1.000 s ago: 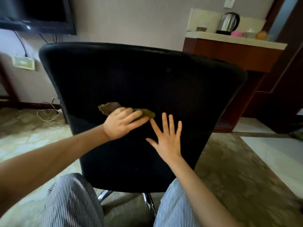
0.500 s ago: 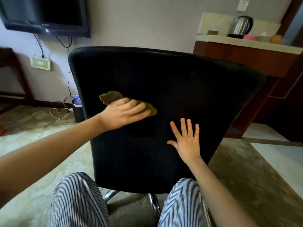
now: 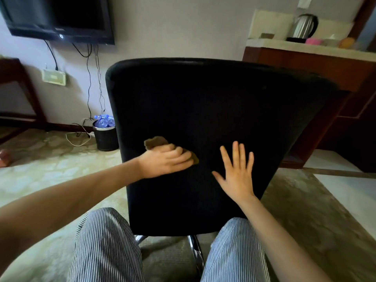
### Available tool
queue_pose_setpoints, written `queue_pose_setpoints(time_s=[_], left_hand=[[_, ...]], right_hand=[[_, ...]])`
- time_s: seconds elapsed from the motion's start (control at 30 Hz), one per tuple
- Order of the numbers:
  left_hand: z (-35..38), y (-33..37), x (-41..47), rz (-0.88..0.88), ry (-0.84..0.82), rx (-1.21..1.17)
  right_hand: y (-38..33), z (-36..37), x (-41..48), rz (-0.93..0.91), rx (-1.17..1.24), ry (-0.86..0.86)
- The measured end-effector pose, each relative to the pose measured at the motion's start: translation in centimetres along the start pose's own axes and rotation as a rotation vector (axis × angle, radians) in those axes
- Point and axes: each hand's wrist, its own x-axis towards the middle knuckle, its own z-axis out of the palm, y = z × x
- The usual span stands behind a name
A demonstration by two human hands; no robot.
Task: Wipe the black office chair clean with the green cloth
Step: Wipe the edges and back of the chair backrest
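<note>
— How much of the green cloth [image 3: 155, 142] shows?
— Only scraps above and beyond the left hand [image 3: 165, 160]; its blurred fingers [image 3: 183, 157] hide the grip.
— The chair [image 3: 203, 119]?
— Below the right hand [image 3: 238, 171], striped trouser legs [image 3: 105, 247] cover most of its base [image 3: 195, 251].
</note>
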Motion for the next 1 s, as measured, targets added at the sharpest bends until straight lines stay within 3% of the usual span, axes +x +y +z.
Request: queue_pose_setpoints(time_s=[0.17, 0.3, 0.4, 0.5, 0.63, 0.8, 1.0], left_hand=[[-2.2, -4.3, 0.7, -0.198, 0.141, 0.022], [-1.4, -2.3, -0.8, -0.271, 0.131, -0.012], [-0.1, 0.1, -3.5, -0.232, 0.039, -0.064], [0.5, 1.3, -6.2, -0.061, -0.055, -0.051], [-0.6, -1.7, -6.8, 0.061, -0.062, 0.047], [-3.4, -6.7, -5.7, -0.209, 0.085, 0.082], [-2.6, -3.7, -5.9, -0.405, 0.111, -0.010]], right_hand=[[-4.0, -0.6, 2.8, -0.115, 0.066, 0.013], [-5.3, 0.2, 4.3, -0.119, 0.027, 0.037], [-4.9, 0.5, 4.7, -0.137, 0.028, 0.079], [-5.1, 0.6, 5.0, -0.153, 0.028, 0.097], [-5.0, 0.8, 5.1, -0.166, 0.000, 0.093], [-4.5, 0.9, 5.2, -0.158, -0.024, 0.006], [-3.9, 0.4, 5.1, -0.171, -0.035, 0.000]])
